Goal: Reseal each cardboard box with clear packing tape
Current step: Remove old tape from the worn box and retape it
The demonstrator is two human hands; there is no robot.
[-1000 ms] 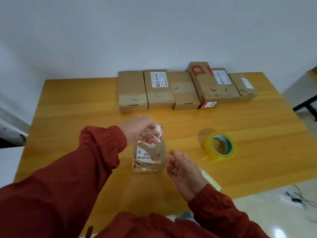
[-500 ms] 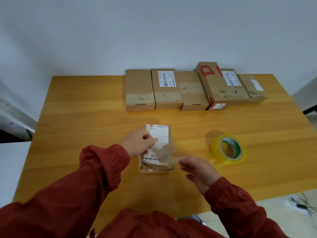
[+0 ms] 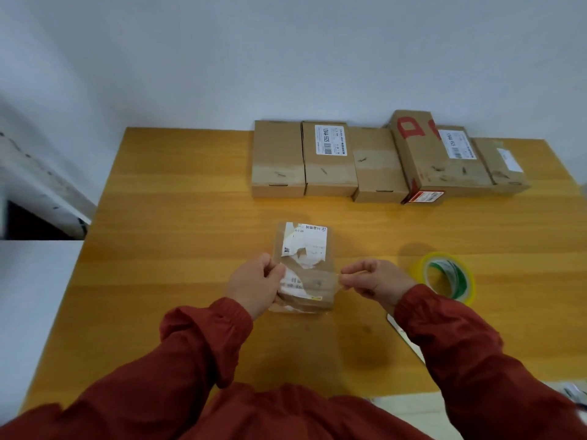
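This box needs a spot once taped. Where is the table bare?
Bare wood spans the table's left half, from the left hand to the edge, and the band between the small box and the row of boxes. It is crowded right of the right hand, by the tape roll. Both pinch a tape strip.

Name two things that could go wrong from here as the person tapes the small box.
The tape strip, pinched between left hand and right hand, may sag and wrinkle or stick to itself. It crosses the torn label on the small box, so it may grip loose paper rather than cardboard and seal poorly.
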